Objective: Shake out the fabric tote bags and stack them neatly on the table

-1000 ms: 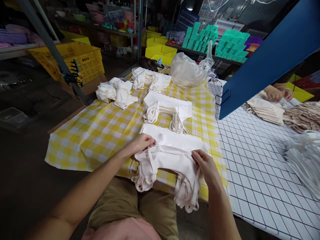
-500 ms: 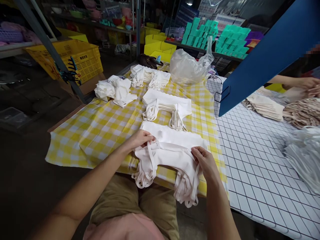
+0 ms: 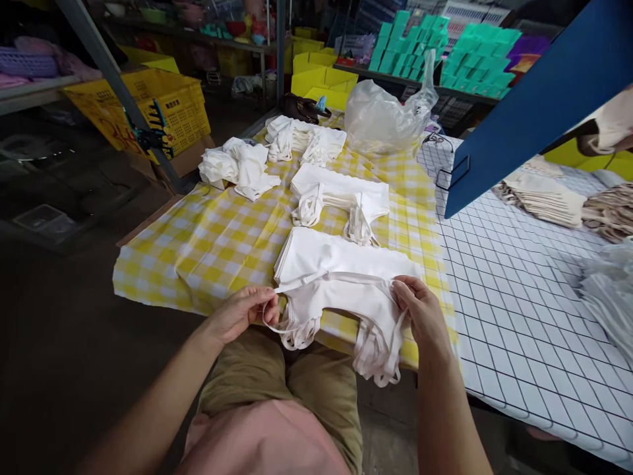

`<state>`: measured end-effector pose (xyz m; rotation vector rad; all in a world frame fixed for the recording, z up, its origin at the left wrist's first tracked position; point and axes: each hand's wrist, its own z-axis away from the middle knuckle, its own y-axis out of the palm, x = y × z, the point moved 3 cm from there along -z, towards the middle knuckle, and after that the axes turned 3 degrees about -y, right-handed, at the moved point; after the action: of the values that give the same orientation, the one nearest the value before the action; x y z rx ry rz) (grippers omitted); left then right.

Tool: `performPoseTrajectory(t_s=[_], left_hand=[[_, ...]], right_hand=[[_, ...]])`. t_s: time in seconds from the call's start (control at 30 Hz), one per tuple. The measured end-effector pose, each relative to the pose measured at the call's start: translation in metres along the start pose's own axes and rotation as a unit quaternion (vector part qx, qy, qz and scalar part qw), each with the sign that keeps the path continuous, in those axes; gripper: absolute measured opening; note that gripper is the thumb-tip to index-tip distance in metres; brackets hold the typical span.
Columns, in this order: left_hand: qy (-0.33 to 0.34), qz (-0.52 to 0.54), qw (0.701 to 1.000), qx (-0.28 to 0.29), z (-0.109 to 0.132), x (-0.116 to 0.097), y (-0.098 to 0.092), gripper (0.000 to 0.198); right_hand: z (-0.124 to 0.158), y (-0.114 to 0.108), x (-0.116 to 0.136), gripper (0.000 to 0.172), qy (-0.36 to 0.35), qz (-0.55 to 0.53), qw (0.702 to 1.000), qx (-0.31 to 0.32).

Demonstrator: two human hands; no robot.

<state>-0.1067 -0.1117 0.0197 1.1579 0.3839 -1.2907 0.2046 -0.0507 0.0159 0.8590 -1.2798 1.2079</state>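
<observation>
A stack of white strapped garments (image 3: 341, 254), which look like camisoles or bras, lies in front of me at the table's near edge, its straps hanging down in loops. My left hand (image 3: 250, 311) pinches a thin white strap (image 3: 297, 285) and holds it taut out to the left of the stack. On the stack's right side my right hand (image 3: 418, 300) is closed on the edge of the top garment (image 3: 353, 295). Behind it lie a second neat white stack (image 3: 341, 185), a further stack (image 3: 304, 138) and a crumpled white heap (image 3: 240, 166).
A yellow checked cloth (image 3: 188, 257) covers my table. A clear plastic bag (image 3: 380, 119) stands at its far end. On the right, a blue panel (image 3: 534, 112) slants over a white grid-patterned table (image 3: 504, 316) with beige folded pieces (image 3: 544, 198). A yellow crate (image 3: 173, 112) stands left.
My left hand has moved left and down off the stack, drawing the strap out sideways. My right hand stays at the garment's right edge. The co-worker's hands on the right are out of sight.
</observation>
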Motion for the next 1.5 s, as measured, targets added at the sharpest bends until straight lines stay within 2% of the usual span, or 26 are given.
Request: performPoseTrajectory(t_s=[0.17,0.3,0.4,0.57,0.73,0.8,0.9,0.97,1.0,1.07,1.13,1.3,1.37,1.5], left_hand=[[-0.004,0.042,0.999,0.02,0.007,0.013,0.013,0.024],[-0.011,0.057,0.997,0.056,0.006,0.028,0.022,0.023],[-0.005,0.064,0.996,0.055,0.005,0.034,0.024,0.023],[0.006,0.071,0.997,0.035,0.005,0.033,0.024,0.022],[0.006,0.046,0.999,0.022,0.008,0.033,0.024,0.026],[0.007,0.014,1.0,0.009,0.01,0.034,0.022,0.028],[0.008,-0.141,0.99,-0.008,0.012,0.031,0.015,0.031],[0.023,-0.299,0.953,-0.04,0.012,0.024,0.007,0.034],[0.035,-0.374,0.924,-0.071,0.011,0.018,0.002,0.034],[0.063,-0.483,0.861,-0.148,0.006,0.003,-0.008,0.033],[0.096,-0.535,0.812,-0.213,-0.002,-0.016,-0.013,0.03],[0.165,-0.596,0.718,-0.319,-0.042,-0.051,-0.002,0.019],[0.173,-0.616,0.691,-0.336,-0.061,-0.054,0.005,0.018],[0.166,-0.642,0.671,-0.331,-0.088,-0.049,0.012,0.017]], right_hand=[[0.032,-0.013,-0.003,0.04,0.038,-0.048,0.998,0.005],[0.063,-0.029,-0.006,0.039,0.064,-0.064,0.996,0.007],[0.084,-0.04,-0.007,0.038,0.088,-0.088,0.992,-0.004],[0.101,-0.054,-0.006,0.034,0.076,-0.112,0.99,-0.031],[0.11,-0.054,-0.001,0.033,0.049,-0.071,0.996,-0.017],[0.115,-0.051,0.005,0.033,0.033,-0.018,0.999,0.008],[0.119,-0.047,0.012,0.034,0.04,0.102,0.987,0.115],[0.115,-0.051,0.012,0.038,0.054,0.187,0.969,0.153],[0.11,-0.056,0.011,0.04,0.052,0.225,0.963,0.136],[0.091,-0.068,0.009,0.044,0.029,0.289,0.956,0.051],[0.068,-0.076,0.006,0.043,-0.001,0.327,0.944,-0.033],[0.002,-0.063,0.005,0.041,-0.027,0.365,0.926,-0.092],[-0.018,-0.054,0.006,0.042,-0.038,0.4,0.907,-0.123],[-0.037,-0.036,0.002,0.04,-0.071,0.457,0.875,-0.142]])
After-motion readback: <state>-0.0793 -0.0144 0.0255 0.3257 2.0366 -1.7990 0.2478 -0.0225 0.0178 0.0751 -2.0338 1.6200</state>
